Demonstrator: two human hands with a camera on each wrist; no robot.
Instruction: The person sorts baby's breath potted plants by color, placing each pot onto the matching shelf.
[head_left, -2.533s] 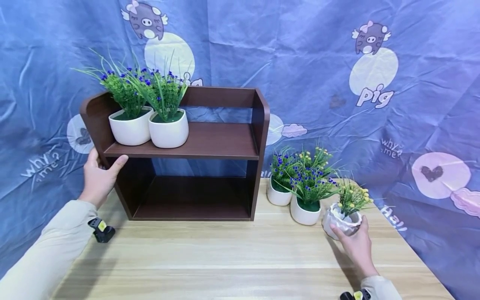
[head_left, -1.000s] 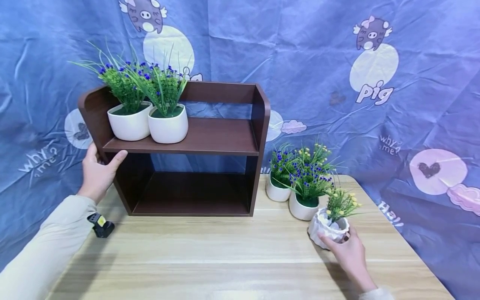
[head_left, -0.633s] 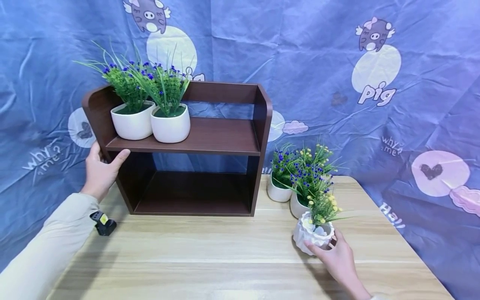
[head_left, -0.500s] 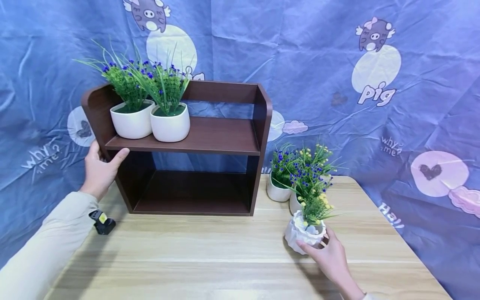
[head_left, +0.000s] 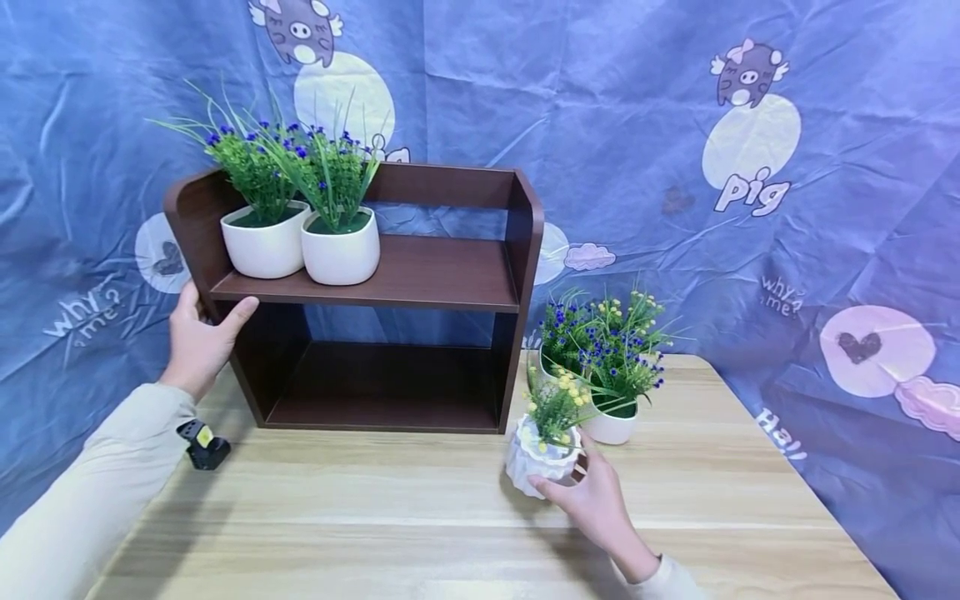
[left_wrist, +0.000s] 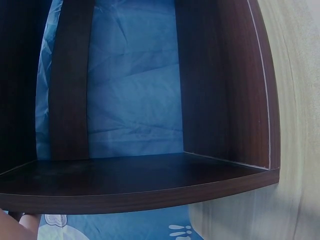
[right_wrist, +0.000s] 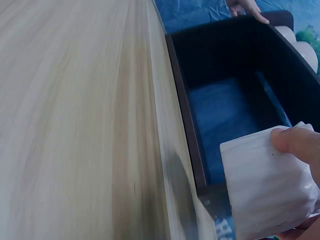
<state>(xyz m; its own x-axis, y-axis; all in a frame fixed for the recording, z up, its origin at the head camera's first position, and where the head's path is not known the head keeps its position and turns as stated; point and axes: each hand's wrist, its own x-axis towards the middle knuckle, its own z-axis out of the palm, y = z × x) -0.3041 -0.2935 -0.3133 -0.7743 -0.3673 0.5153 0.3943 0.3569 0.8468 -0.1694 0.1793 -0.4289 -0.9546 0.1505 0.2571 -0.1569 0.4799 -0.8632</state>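
1. one white ridged pot (head_left: 534, 461) with yellow flowers (head_left: 562, 398) is in hand, just in front of the right end of the brown shelf (head_left: 442, 271); we judge it lifted off the wooden table (head_left: 375, 508).
2. we see the right hand (head_left: 597, 500) gripping that pot, thumb on the near side, the other fingers round the far side and mostly hidden.
3. the left hand (head_left: 198, 343) holds the shelf's left side panel, thumb spread well away from the fingers and lying over the front edge.
4. what has just changed: the pot has travelled left toward the shelf. for the work, we judge this means it is parted from the other plants, with the shelf steadied.
5. half a second ago the pot stood before the front blue-flowered plant (head_left: 618, 367), right of the shelf. now we see that plant's white pot (head_left: 613, 427) far better, while the yellow flowers cover the rear one.
6. the left potted plant (head_left: 264, 248) and its neighbour (head_left: 341, 250) sit unchanged on the shelf's upper board.
7. behind the shelf we see blue cloth (head_left: 637, 150).
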